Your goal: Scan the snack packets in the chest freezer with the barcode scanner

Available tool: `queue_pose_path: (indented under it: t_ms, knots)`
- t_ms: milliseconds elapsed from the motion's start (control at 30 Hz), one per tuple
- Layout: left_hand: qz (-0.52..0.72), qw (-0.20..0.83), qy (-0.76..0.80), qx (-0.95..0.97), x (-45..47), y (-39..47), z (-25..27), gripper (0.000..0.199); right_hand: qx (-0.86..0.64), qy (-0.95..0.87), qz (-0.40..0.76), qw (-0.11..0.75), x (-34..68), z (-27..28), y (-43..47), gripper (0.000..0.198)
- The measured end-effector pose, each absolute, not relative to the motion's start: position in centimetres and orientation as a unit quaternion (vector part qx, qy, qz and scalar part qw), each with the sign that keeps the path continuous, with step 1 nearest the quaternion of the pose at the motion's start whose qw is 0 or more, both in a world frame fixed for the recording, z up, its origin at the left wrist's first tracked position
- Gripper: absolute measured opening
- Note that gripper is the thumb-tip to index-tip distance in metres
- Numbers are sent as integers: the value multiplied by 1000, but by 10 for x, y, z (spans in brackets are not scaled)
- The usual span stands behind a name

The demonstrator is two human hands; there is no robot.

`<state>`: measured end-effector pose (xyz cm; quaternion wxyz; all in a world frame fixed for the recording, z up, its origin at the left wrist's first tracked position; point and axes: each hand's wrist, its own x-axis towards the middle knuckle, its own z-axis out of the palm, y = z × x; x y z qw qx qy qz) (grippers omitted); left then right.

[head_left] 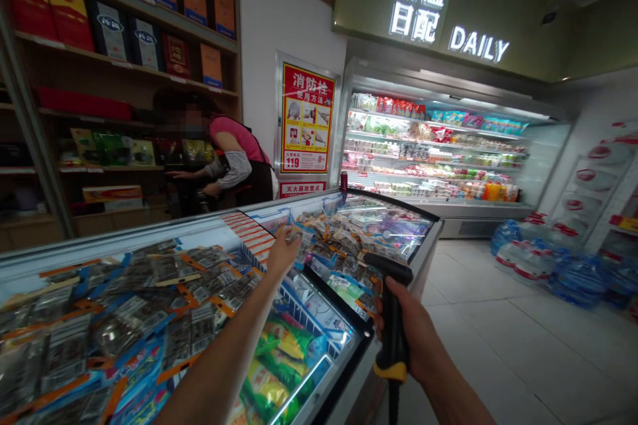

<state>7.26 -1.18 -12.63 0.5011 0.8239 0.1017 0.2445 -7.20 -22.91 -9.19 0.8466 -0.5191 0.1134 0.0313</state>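
My right hand [406, 319] is wrapped round the handle of a black and yellow barcode scanner [393, 319], held upright with its head pointing left over the freezer's near edge. My left arm stretches across the chest freezer [343, 352]. At its far side, my left hand [285, 247] has its fingers drawn together beside the pile of small packets [339, 236]; what they grip is too small to make out. More clear-fronted packets with orange and blue edges [189, 272] are spread over the freezer's left part. Green and yellow bags [279, 352] lie inside, below my forearm.
A person in a pink top [239, 153] bends by the shelves [124, 73] behind the freezer. A dark red can [343, 180] stands on the freezer's far rim. A lit refrigerated display [433, 146] is at the back. Water bottles [533, 255] stand on the floor at right.
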Motion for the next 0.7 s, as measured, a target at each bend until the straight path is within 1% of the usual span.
queue_pose_path:
  t_ms: [133,200,267,400,500,600,700]
  knots:
    - [230,268,206,912,34,61,-113,39,-529,98,12,843,-50,-96,-228,26]
    - [209,187,253,926,16,89,-105,37,-524,93,13,847,-44,-96,-230,26]
    - [189,140,288,928,2,112,-100,36,-516,95,13,851,-40,-96,-235,26]
    - [170,112,334,920,-14,144,-100,36,-515,99,6,851,-38,-101,-248,24]
    - [205,80,357,908,-17,150,-100,38,-518,101,4,849,-39,-104,-256,25]
    - [261,60,349,898,-11,129,-97,41,-517,102,0,850,-40,-105,-262,26]
    - [282,96,265,917,5,77,-94,41,-520,106,-12,848,-40,-106,-266,26]
